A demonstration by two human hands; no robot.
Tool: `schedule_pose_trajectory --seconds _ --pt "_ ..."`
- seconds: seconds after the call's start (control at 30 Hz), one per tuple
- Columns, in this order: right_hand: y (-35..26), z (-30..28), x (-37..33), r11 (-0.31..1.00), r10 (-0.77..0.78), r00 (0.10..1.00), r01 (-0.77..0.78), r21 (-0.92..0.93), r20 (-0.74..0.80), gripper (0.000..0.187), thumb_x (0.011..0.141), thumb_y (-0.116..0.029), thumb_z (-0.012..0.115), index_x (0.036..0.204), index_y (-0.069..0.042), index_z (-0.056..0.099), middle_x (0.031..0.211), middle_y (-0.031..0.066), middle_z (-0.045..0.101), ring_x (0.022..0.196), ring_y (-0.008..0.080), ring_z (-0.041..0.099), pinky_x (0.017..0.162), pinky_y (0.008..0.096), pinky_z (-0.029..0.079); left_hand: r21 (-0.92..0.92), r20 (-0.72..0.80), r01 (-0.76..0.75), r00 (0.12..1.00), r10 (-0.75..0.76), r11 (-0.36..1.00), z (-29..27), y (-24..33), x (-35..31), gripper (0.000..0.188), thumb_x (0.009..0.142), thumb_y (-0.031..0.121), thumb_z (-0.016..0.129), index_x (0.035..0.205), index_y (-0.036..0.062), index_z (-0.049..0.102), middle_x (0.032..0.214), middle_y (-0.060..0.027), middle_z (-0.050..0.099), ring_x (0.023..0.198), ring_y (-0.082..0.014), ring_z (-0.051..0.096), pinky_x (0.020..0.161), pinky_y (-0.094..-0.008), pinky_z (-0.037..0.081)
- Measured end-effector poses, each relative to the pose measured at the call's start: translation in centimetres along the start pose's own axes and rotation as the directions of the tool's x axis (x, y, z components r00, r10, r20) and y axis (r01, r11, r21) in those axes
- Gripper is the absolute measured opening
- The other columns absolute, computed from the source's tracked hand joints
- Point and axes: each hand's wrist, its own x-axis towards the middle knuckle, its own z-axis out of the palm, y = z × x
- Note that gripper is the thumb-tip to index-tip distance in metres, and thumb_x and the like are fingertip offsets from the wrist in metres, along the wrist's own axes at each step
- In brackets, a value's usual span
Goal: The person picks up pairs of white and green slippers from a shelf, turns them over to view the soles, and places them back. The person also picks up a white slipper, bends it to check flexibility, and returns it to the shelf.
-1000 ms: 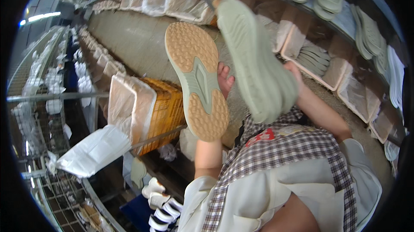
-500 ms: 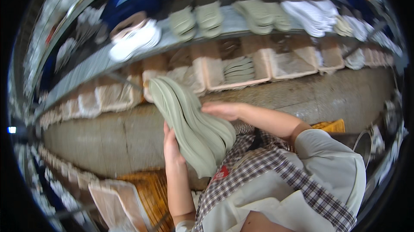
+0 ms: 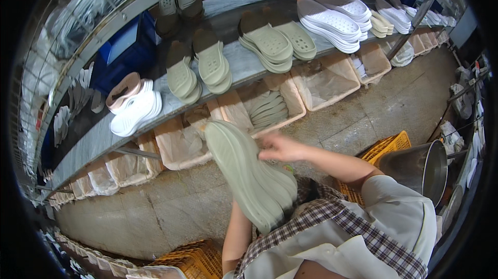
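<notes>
A stack of pale green shoe soles [image 3: 249, 175] stands on edge in front of my chest, tilted up to the left. My right hand [image 3: 281, 148] reaches in from the right, and its fingers close on the stack's upper edge; the hand is blurred. My left forearm [image 3: 236, 235] rises from below and passes behind the stack, so the left hand is hidden there, holding the stack from underneath. I wear a checked apron over a pale shirt.
A long grey shelf [image 3: 244, 63] carries green soles [image 3: 270, 43], white soles [image 3: 332, 19] and a pink and white pair [image 3: 132, 105]. Plastic-lined bins [image 3: 324, 79] sit under it. Yellow crates [image 3: 386, 146] and a metal bucket [image 3: 423, 167] stand on the concrete floor to the right.
My head has turned, so the shelf now fills the top of the view. The soles have come down from face height to chest height, and my right hand has slid along their upper edge.
</notes>
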Motion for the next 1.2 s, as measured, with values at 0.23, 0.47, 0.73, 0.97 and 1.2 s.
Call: schedule_pose_trajectory --seconds 0.23,0.47,0.73,0.97,1.2 --pt "0.5 -21.4 8.6 0.883 -0.435 0.325 -0.031 -0.469 -0.84 0.041 0.081 -0.026 0.06 0.112 -0.001 0.056 0.113 0.0205 0.055 0.107 0.0366 0.05 0.093 0.0412 0.04 0.062 0.035 0.167 0.985 -0.17 0.984 0.1 -1.2 4.5 0.056 0.095 0.05 0.037 0.131 0.006 0.038 0.126 -0.0104 0.049 0.113 -0.0256 0.05 0.094 -0.0387 0.044" --pt "1.8 -27.0 14.1 0.883 0.062 0.724 -0.36 -0.299 -0.687 0.031 0.076 -0.024 0.055 0.086 0.002 0.067 0.088 0.0199 0.066 0.085 0.0364 0.063 0.076 0.0443 0.049 0.205 0.061 0.335 0.933 -0.354 0.92 0.8 -1.2 8.3 0.054 0.096 0.049 0.036 0.13 0.0071 0.04 0.123 -0.0096 0.05 0.11 -0.0251 0.052 0.092 -0.038 0.045" --pt "1.2 -18.4 -3.9 0.873 0.178 0.809 0.133 0.47 -0.56 0.053 0.072 -0.009 0.053 0.125 -0.004 0.046 0.115 0.0117 0.056 0.102 0.0192 0.056 0.085 0.0304 0.046 0.357 0.111 0.365 0.897 -0.427 0.86 1.6 1.2 15.2 0.052 0.096 0.049 0.036 0.128 0.0084 0.042 0.12 -0.0087 0.052 0.107 -0.0244 0.054 0.091 -0.0373 0.046" --pt "0.6 2.0 -6.0 0.862 0.394 0.62 0.006 0.506 -0.678 0.078 0.073 -0.006 0.049 0.144 -0.001 0.018 0.134 0.0249 0.04 0.12 0.0314 0.047 0.098 0.0401 0.041 0.568 -0.033 0.342 0.918 -0.395 0.748 -3.3 0.7 23.1 0.047 0.096 0.046 0.038 0.127 0.0104 0.042 0.114 -0.0073 0.055 0.104 -0.0233 0.055 0.088 -0.0355 0.047" --pt "2.8 10.4 -3.7 0.784 0.62 0.468 -0.386 0.485 -0.63 0.076 0.077 -0.014 0.053 0.142 0.004 0.017 0.127 0.0251 0.042 0.116 0.0387 0.046 0.093 0.0422 0.043 0.804 0.17 -0.032 0.969 -0.177 0.594 -5.4 -2.5 25.2 0.034 0.096 0.028 0.048 0.119 0.0041 0.042 0.111 -0.0106 0.054 0.1 -0.0212 0.052 0.087 -0.0341 0.043"
